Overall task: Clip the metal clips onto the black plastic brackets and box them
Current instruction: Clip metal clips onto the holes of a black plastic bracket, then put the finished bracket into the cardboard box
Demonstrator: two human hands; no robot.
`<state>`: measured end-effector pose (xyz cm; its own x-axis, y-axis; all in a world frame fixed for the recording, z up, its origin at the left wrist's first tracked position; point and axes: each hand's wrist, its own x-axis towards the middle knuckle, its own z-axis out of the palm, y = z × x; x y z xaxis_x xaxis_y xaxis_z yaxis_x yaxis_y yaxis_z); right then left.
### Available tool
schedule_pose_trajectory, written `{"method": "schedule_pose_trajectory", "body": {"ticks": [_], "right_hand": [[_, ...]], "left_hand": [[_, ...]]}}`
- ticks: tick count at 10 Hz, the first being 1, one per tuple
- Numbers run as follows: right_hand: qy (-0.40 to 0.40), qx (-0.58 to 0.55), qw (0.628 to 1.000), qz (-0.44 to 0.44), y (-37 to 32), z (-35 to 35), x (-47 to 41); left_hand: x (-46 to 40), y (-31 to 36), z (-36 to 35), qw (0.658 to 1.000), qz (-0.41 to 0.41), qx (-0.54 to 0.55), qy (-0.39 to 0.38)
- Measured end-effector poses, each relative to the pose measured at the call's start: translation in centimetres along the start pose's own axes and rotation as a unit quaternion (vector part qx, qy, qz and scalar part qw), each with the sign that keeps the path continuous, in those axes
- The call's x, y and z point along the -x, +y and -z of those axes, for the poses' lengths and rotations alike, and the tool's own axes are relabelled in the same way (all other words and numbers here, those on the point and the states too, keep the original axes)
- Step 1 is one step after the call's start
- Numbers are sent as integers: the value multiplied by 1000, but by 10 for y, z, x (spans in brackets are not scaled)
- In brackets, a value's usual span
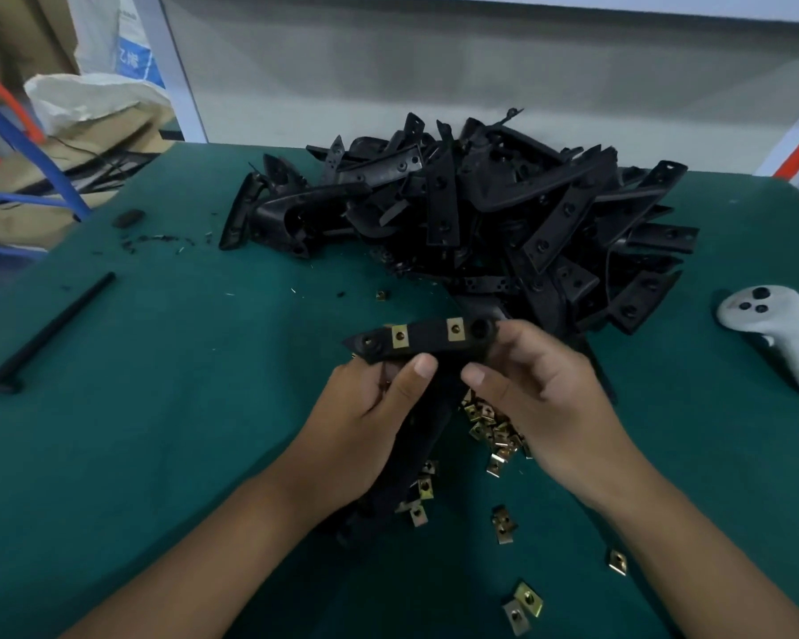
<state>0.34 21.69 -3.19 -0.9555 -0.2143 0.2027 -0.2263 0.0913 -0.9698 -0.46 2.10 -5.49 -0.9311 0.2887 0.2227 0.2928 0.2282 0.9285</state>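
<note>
Both hands hold one black bracket (427, 342) level above the green table (158, 385). The left hand (365, 422) pinches its lower edge with the thumb on the near side; its other fingers curl behind the plastic and cannot be seen. The right hand (540, 394) grips the bracket's right end, thumb tip on the near edge just beside the left thumb, fingers wrapped over the end and partly out of sight. Two brass-coloured metal clips (455, 328) sit on the bracket above the thumbs, one toward each side, with an unfilled hole beyond each. Beyond the fingertips lies a tangled pile of black brackets (503, 209); single pieces in it are hard to tell apart. Under and between the wrists loose clips (494, 431) are scattered, many hidden by the right hand, and a dark shape beneath the left palm is too shadowed to make out. Far right of the right hand lies a white controller (776, 334), cut off by the frame edge. Far left lies a black rod (51, 329).
</note>
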Motion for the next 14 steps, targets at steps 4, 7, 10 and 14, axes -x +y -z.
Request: {"method": "schedule_pose_trajectory", "body": {"ticks": [4, 7, 10, 14], "right_hand": [[54, 59, 997, 5, -38, 42, 43], [480, 84, 873, -17, -62, 106, 243], [718, 171, 657, -156, -42, 141, 429], [472, 329, 811, -104, 31, 123, 276]], "left_hand": [[1, 49, -32, 996, -38, 85, 16], [47, 124, -219, 946, -7, 233, -224], [128, 148, -344, 854, 65, 125, -502], [-5, 119, -105, 957, -27, 9, -289]]}}
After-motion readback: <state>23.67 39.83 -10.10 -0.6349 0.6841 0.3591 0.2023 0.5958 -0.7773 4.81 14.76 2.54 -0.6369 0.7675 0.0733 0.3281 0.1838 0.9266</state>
